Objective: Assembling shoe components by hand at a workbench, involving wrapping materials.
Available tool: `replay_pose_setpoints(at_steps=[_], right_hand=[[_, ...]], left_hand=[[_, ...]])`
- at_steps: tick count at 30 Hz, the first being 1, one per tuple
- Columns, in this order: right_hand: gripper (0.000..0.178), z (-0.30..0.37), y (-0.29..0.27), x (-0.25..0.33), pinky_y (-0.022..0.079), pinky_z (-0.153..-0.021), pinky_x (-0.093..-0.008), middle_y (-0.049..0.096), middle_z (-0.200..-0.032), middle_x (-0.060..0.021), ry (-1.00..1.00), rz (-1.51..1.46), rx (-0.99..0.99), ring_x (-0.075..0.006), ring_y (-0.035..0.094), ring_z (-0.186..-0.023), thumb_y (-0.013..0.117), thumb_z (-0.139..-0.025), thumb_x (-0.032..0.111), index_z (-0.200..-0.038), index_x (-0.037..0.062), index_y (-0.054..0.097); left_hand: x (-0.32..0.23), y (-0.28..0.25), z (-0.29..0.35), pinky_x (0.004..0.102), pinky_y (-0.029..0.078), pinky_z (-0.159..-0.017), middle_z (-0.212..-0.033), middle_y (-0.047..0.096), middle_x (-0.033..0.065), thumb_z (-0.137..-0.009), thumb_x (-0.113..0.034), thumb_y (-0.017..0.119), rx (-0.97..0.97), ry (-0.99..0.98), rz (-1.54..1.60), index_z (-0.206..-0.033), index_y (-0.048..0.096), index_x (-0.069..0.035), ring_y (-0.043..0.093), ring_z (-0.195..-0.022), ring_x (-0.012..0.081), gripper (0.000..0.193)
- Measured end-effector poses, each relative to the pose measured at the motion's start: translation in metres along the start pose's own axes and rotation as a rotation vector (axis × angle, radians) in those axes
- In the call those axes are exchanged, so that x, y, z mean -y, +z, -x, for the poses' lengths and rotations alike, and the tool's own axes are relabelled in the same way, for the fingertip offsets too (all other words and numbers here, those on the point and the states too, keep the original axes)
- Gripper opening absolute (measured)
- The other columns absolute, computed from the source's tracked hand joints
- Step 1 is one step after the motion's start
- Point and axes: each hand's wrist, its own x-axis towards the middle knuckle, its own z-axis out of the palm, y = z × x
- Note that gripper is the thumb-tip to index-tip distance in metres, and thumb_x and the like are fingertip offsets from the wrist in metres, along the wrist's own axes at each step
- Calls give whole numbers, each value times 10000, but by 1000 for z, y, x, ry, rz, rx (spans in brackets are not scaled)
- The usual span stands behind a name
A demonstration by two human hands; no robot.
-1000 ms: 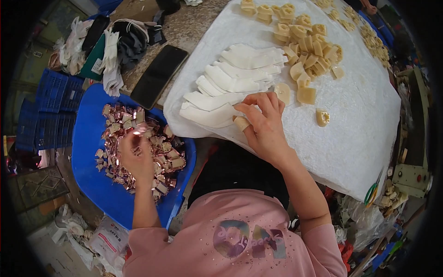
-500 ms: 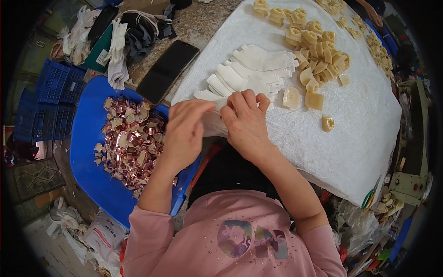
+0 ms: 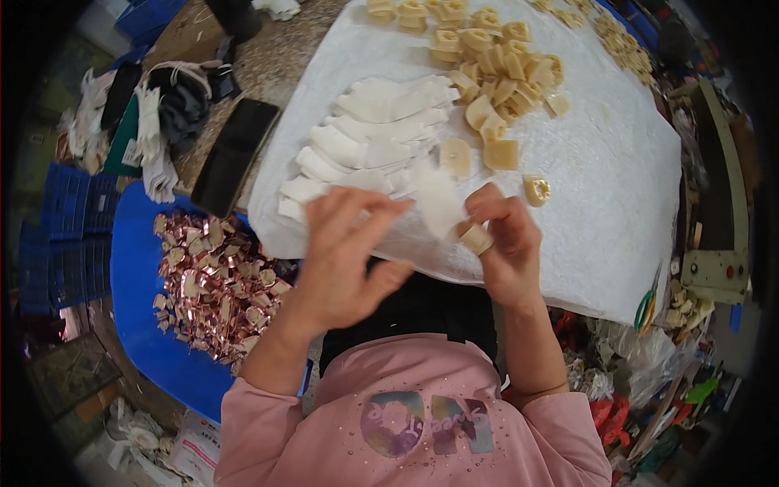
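My right hand (image 3: pixel 513 243) is closed, pinching a white strip (image 3: pixel 436 199) with a small beige curved piece (image 3: pixel 476 238) at its near end. The strip is smeared by motion and stands up toward the left. My left hand (image 3: pixel 345 256) hovers beside it, fingers apart and nothing in them, slightly blurred. Just beyond my left hand, overlapping white curved strips (image 3: pixel 365 142) lie fanned out on a white cloth-covered table (image 3: pixel 600 235). Right of them is a pile of beige curved pieces (image 3: pixel 507 77). A single beige roll (image 3: pixel 536 191) lies apart, beyond my right hand.
A blue tub (image 3: pixel 134 300) at my left holds many shiny pink-and-beige scraps (image 3: pixel 219 284). A black phone (image 3: pixel 234 154) lies on the brown tabletop, near gloves (image 3: pixel 150 130). Green-handled scissors (image 3: pixel 645 310) rest at the table's right edge. Blue crates (image 3: pixel 73 203) stand far left.
My hands, together over the near strips before, are now apart. The right hand has moved right and lifted a white strip with a beige piece. The whole view has shifted.
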Motion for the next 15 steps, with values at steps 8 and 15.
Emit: replay_pose_setpoints(at_steps=[8, 15], right_hand=[[233, 6, -86, -23, 438, -781, -325, 602, -866, -78, 132, 609, -402, -250, 550, -833, 636, -753, 30, -984, 45, 613], [374, 3, -94, -38, 449, -797, -361, 539, -1017, -141, 194, 1183, -323, -299, 535, -899, 724, -715, 146, -1063, 68, 611]], left_hand=[[-24, 72, -3, 201, 366, -536, -755, 573, 33, -993, -197, 381, 54, -581, 993, -1151, 564, 66, 476, -622, 63, 357], [-25, 95, -1, 216, 372, -525, -772, 568, 66, -986, -195, 430, -30, -741, 1392, -1228, 470, 63, 488, -614, 95, 356]])
